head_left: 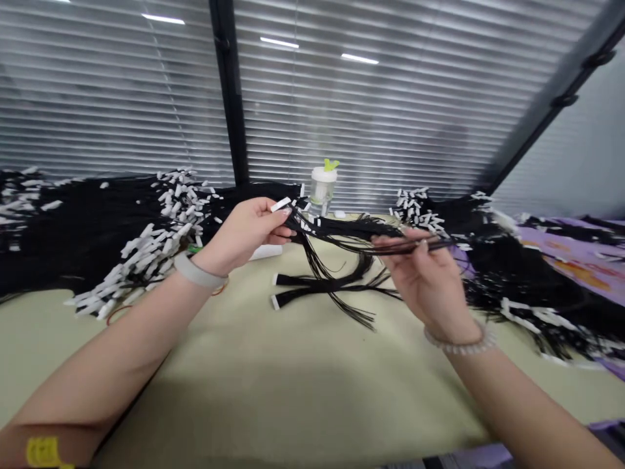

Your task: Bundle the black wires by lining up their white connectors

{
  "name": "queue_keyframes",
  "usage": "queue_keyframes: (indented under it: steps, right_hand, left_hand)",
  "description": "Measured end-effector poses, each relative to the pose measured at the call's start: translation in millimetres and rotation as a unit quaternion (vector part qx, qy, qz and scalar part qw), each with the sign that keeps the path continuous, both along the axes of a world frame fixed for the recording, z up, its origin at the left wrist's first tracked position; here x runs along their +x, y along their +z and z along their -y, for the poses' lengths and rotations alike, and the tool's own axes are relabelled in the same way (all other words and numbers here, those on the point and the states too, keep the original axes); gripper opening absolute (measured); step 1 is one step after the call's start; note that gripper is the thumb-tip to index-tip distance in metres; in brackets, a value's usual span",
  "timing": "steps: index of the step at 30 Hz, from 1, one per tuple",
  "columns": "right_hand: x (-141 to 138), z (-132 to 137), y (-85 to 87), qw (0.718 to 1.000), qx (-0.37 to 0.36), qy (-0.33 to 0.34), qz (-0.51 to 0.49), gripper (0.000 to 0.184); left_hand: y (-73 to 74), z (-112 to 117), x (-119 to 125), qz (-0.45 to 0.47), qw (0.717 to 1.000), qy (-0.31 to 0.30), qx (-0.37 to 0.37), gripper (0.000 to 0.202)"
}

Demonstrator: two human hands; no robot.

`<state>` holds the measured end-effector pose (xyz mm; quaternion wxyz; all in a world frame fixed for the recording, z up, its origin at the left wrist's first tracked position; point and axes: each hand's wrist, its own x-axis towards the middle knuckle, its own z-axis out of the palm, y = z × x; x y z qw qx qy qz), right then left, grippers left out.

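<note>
Between both hands stretches a wire harness (342, 229), a bundle of thin black wires with a white connector at its left end. My left hand (254, 231) is closed on that end, with the white connector (280, 204) showing above the thumb. Further along, my right hand (424, 273) pinches the black wires between thumb and fingers. Some loose wire ends hang from the left part of the bundle. Below, two black cables with white connectors (276, 301) lie on the table, crossing the loose strands.
Large heaps of black cables with white connectors lie at the left (141, 260) and right (517, 280). A clear cup (322, 189) with a white lid and green top stands by the blinds (366, 98) at the back. Purple printed sheeting (576, 260) lies under the right heap on the pale table (303, 384).
</note>
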<state>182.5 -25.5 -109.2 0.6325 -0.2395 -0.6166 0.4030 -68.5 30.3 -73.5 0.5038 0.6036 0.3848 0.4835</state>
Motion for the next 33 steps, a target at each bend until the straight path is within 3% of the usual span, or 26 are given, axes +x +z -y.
queue_keyframes:
  steps: [3, 6, 9, 12, 15, 19, 23, 26, 29, 33]
  right_hand:
    - [23.3, -1.3, 15.1, 0.987, -0.093, -0.035, -0.127, 0.014]
    - [41.9, -2.2, 26.4, 0.976, -0.13, -0.031, -0.169, 0.017]
    - [48.3, -1.1, 23.8, 0.973, -0.146, -0.025, -0.176, 0.015]
    - [42.5, 2.4, 12.2, 0.984, -0.143, -0.034, -0.102, 0.023]
    - [34.3, 6.4, 2.7, 0.988, -0.148, -0.035, -0.025, 0.027]
    - [36.1, 8.8, -0.3, 0.988, -0.149, -0.049, -0.003, 0.026]
    - [43.9, 8.8, 5.1, 0.988, -0.053, -0.146, 0.023, 0.027]
    - [41.6, 13.4, 7.2, 0.982, -0.028, -0.171, 0.079, 0.028]
    - [30.3, 21.7, 1.7, 0.963, -0.074, -0.101, 0.24, 0.036]
    - [10.5, 28.7, -13.9, 0.905, -0.159, 0.052, 0.39, 0.043]
  left_hand:
    - [6.8, 20.1, 8.3, -0.004, 1.0, 0.005, 0.029, 0.027]
    - [5.7, 38.2, 15.2, -0.041, 0.999, -0.02, 0.017, 0.042]
    - [-5.1, 53.4, 21.3, -0.092, 0.99, -0.091, -0.056, 0.026]
    - [-23.3, 65.7, 28.7, -0.183, 0.968, -0.14, -0.1, 0.017]
    - [-42.5, 72.0, 36.6, -0.273, 0.953, -0.105, -0.073, 0.021]
    - [-58.6, 70.0, 44.2, -0.314, 0.947, -0.052, -0.047, 0.023]
    - [-62.5, 67.1, 47.3, -0.315, 0.949, 0.011, -0.006, 0.027]
    - [-67.5, 73.9, 50.4, -0.261, 0.965, -0.004, -0.016, 0.03]
    - [-80.5, 86.8, 55.6, -0.169, 0.983, -0.009, -0.075, 0.032]
    - [-99.2, 101.1, 61.2, -0.103, 0.986, 0.01, -0.128, 0.033]
